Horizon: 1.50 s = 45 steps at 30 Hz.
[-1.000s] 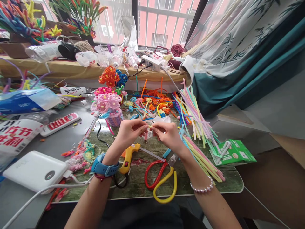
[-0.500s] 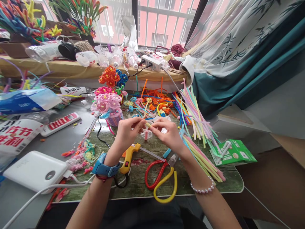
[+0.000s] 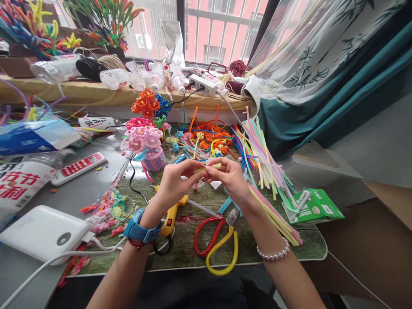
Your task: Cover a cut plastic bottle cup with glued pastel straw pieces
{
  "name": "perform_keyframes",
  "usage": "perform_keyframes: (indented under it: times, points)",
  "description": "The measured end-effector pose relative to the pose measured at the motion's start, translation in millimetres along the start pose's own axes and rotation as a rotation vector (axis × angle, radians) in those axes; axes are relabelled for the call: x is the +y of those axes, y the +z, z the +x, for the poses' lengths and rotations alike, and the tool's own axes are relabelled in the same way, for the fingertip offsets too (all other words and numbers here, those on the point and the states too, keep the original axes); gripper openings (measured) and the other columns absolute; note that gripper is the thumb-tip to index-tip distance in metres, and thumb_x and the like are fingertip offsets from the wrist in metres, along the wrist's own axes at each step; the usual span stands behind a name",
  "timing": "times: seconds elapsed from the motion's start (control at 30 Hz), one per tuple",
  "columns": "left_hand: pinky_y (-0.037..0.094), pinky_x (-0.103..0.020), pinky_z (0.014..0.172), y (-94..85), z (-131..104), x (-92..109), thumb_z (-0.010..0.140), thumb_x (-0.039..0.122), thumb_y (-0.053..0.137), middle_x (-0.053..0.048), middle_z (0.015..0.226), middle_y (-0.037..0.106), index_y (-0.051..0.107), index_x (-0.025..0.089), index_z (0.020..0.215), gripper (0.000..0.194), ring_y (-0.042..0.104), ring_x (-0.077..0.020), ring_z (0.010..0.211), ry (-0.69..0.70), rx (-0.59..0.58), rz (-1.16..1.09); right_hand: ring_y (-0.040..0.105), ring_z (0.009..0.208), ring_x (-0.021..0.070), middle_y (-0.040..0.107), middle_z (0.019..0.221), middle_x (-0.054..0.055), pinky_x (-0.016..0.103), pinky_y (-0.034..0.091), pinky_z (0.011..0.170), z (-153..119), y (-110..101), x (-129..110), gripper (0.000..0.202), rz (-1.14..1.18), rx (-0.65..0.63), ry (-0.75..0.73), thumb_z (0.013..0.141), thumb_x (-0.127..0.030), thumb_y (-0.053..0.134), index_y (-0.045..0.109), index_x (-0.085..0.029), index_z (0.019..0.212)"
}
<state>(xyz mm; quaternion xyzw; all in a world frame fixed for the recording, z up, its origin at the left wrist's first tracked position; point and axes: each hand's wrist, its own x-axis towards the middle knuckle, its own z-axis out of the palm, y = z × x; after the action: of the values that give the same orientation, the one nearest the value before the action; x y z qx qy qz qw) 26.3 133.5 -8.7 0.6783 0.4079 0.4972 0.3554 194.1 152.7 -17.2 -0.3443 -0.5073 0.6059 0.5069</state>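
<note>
My left hand (image 3: 177, 179), with a blue watch on the wrist, and my right hand (image 3: 229, 178) meet above the middle of the table. Between their fingertips is a short, pale yellow pipe cleaner (image 3: 216, 166); the fingers hide part of it. Both hands are closed in a pinch. Under my left hand lies a yellow hot glue gun (image 3: 170, 218). Scissors (image 3: 231, 218) with one red and one yellow handle rest below my right hand. Pink and yellow pipe cleaners (image 3: 277, 216) lie beside my right forearm.
Pipe-cleaner flowers (image 3: 143, 137) stand in a striped pot behind my left hand. Orange scraps (image 3: 209, 128) spread at the back. To the left are a white power bank (image 3: 45, 231) and a remote control (image 3: 80, 166). A green packet (image 3: 317, 205) sits at the right edge.
My hands have come closer together, their fingertips now meeting around the yellow pipe cleaner. My right hand has turned, and the piece's end shows above its fingers. The view has shifted slightly.
</note>
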Motion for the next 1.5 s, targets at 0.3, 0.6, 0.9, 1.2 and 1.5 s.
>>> perform_keyframes:
  times: [0.3, 0.6, 0.9, 1.2, 1.5]
  points:
    - [0.053, -0.019, 0.051, -10.6, 2.0, 3.7, 0.080, 0.028, 0.073, -0.004, 0.070, 0.074, 0.072, 0.013, 0.089, 0.018, 0.065, -0.0107, 0.056, -0.098, 0.095, -0.126, 0.073, 0.067, 0.0172, 0.076, 0.072, 0.003, 0.031, 0.062, 0.066, -1.2, -7.1, -9.7, 0.028, -0.116, 0.034, -0.110, 0.067, -0.039, 0.084, 0.070, -0.018, 0.080]
    - [0.051, -0.021, 0.052, -10.8, 3.4, 1.2, 0.074, 0.031, 0.078, -0.003, 0.070, 0.073, 0.074, 0.014, 0.086, 0.022, 0.062, -0.0099, 0.055, -0.141, 0.182, -0.221, 0.074, 0.073, 0.0192, 0.076, 0.079, 0.004, 0.034, 0.063, 0.072, -2.4, -7.1, -7.3, 0.028, -0.196, -0.009, -0.138, 0.071, -0.038, 0.082, 0.071, -0.018, 0.087]
    - [0.051, -0.023, 0.055, -15.4, 6.7, -5.6, 0.078, 0.039, 0.073, -0.004, 0.069, 0.072, 0.071, 0.013, 0.088, 0.028, 0.063, -0.0122, 0.057, -0.176, 0.162, -0.127, 0.071, 0.075, 0.0188, 0.075, 0.086, 0.005, 0.032, 0.059, 0.075, -5.6, -8.4, 0.4, 0.013, -0.727, 0.063, -0.530, 0.089, -0.031, 0.065, 0.071, -0.020, 0.092]
    - [0.044, -0.033, 0.057, -14.7, -41.4, 36.6, 0.093, 0.035, 0.051, -0.009, 0.076, 0.070, 0.060, 0.014, 0.109, 0.028, 0.069, -0.0298, 0.072, -0.412, 0.145, 1.097, 0.068, 0.070, 0.0178, 0.074, 0.085, 0.005, 0.030, 0.055, 0.070, -2.6, -14.7, 2.2, 0.015, -0.871, 0.103, -0.600, 0.093, -0.032, 0.060, 0.069, -0.020, 0.092]
    - [0.047, -0.033, 0.058, 13.0, -79.0, 35.7, 0.095, 0.026, 0.042, -0.013, 0.079, 0.069, 0.061, 0.011, 0.089, 0.025, 0.070, -0.0317, 0.077, -0.604, -0.177, 1.375, 0.066, 0.069, 0.0172, 0.072, 0.083, 0.006, 0.029, 0.052, 0.069, -1.1, -17.1, 7.4, 0.016, -0.962, 0.034, -0.636, 0.095, -0.029, 0.057, 0.068, -0.019, 0.096]
